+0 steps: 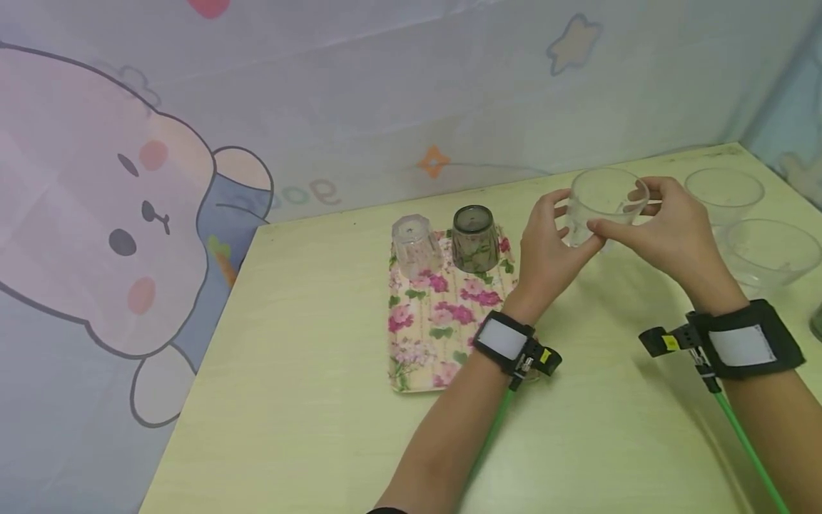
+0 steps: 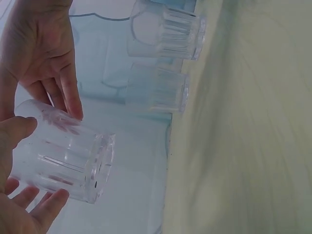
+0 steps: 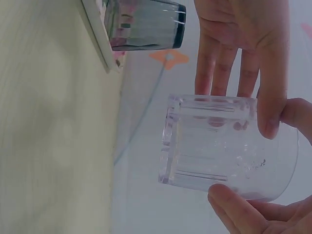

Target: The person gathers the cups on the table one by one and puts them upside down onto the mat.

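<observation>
Both hands hold a clear drinking glass (image 1: 609, 196) upright in the air above the table. From its left side my left hand (image 1: 551, 250) grips it, fingers and thumb round the wall. My right hand (image 1: 674, 232) holds the opposite side, its thumb across the near wall. The left wrist view shows the ridged lower half and thick base of the glass (image 2: 63, 151). To the left, a flowered tray (image 1: 424, 343) carries an upside-down clear glass (image 1: 416, 246) and an upside-down smoky grey glass (image 1: 475, 239) along its far end.
Two more clear glasses stand upright at the right, a farther one (image 1: 724, 196) and a nearer one (image 1: 770, 253). A dark glass item (image 1: 817, 323) is cut off at the right edge. Behind the pale table (image 1: 289, 357) hangs a printed cloth (image 1: 359, 93).
</observation>
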`<state>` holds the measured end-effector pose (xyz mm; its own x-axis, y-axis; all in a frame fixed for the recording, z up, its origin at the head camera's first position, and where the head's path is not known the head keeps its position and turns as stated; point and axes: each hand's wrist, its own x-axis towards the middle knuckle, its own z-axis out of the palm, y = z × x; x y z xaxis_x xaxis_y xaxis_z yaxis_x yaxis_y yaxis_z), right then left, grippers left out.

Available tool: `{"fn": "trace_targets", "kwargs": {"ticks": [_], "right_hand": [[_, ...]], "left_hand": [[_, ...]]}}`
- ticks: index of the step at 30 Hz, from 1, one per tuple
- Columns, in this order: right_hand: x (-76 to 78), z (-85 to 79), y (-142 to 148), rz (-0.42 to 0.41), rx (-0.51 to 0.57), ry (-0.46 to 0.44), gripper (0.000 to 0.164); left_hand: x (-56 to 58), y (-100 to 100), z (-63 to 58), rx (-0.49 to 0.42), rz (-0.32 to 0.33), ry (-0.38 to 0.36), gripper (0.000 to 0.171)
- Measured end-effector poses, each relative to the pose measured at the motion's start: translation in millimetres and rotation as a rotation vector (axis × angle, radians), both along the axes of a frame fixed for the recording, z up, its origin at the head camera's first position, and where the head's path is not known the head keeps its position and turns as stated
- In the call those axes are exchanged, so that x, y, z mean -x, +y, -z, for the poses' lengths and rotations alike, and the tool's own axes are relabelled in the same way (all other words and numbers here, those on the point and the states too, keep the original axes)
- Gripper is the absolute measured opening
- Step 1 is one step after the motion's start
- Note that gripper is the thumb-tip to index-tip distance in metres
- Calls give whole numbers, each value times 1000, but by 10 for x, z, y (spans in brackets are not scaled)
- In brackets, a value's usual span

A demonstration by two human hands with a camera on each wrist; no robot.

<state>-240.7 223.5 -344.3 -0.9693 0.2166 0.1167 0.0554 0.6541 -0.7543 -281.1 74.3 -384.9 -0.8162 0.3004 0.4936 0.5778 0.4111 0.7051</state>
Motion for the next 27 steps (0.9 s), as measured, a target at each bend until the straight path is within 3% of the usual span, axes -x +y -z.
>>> {"fn": "trace_targets", "kwargs": {"ticks": [15, 27], "right_hand": [[-133, -195, -224, -36, -3, 58, 95], [-142, -291, -369, -65, -38, 86, 93]], "left_hand": [[-99, -285, -183, 11, 25, 29, 65], [-177, -455, -281, 15, -17, 68, 64]]}}
